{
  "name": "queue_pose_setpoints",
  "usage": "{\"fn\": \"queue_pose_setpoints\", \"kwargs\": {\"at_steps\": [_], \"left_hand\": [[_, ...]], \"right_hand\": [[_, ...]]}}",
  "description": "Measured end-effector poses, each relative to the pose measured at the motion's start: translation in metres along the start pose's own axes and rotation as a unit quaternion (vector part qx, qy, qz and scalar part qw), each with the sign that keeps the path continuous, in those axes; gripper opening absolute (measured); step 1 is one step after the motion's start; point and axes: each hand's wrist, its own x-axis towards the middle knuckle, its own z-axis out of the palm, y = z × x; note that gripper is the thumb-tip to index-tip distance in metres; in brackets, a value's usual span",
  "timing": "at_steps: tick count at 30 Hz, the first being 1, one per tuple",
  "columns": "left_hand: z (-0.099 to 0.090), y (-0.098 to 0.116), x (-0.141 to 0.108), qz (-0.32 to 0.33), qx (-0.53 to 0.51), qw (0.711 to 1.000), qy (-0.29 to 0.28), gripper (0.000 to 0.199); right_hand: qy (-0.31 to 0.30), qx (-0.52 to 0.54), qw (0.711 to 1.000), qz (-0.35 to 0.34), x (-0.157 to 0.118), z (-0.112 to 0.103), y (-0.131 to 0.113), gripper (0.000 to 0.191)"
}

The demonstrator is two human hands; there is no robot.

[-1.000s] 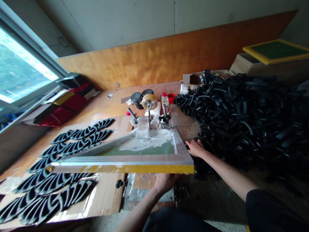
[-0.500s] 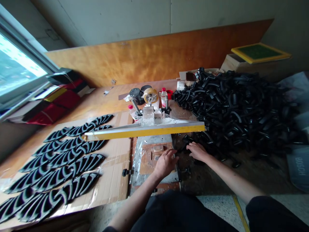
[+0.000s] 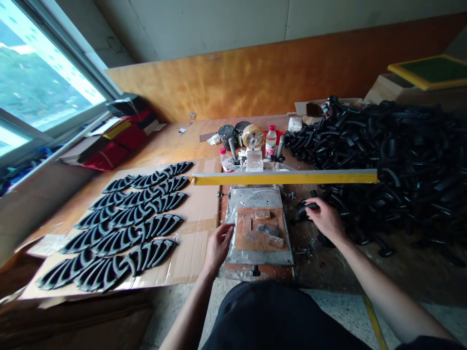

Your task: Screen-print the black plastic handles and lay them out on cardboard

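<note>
My right hand (image 3: 325,218) is closed, thumb and fingertips pinching a black curved plastic part (image 3: 303,210) at the left edge of a large heap of similar parts (image 3: 368,155). Over the left edge of a flat metal plate (image 3: 242,256), my left hand (image 3: 219,245) has its fingers loosely bent, with nothing seen in it. A brown board with small raised blocks (image 3: 268,231) lies on that plate. Just beyond, a long yellow-edged bar (image 3: 284,178) spans the fixture crosswise.
Rows of black curved parts (image 3: 138,228) lie on cardboard (image 3: 197,253) at the left. Behind the fixture stand bottles (image 3: 270,141), dark cans (image 3: 226,136) and a tape roll (image 3: 253,136). Clamp knobs (image 3: 255,271) stick out around the plate. A yellow-framed green screen (image 3: 434,72) rests at the back right.
My left hand has moved left from over the board to the plate's edge. The right hand now grips a black part at the heap. The view has shifted left.
</note>
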Motion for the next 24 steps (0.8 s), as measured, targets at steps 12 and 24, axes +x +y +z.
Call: {"fn": "queue_pose_setpoints", "kwargs": {"at_steps": [12,24], "left_hand": [[-0.036,0.093,0.049,0.176,-0.133,0.97,0.103,0.038],[-0.04,0.103,0.029,0.109,-0.173,0.977,0.056,0.06]], "right_hand": [[-0.134,-0.173,0.95,-0.222,-0.027,0.101,-0.064,0.028],[-0.205,0.041,0.97,-0.124,-0.013,0.085,-0.052,0.017]]}}
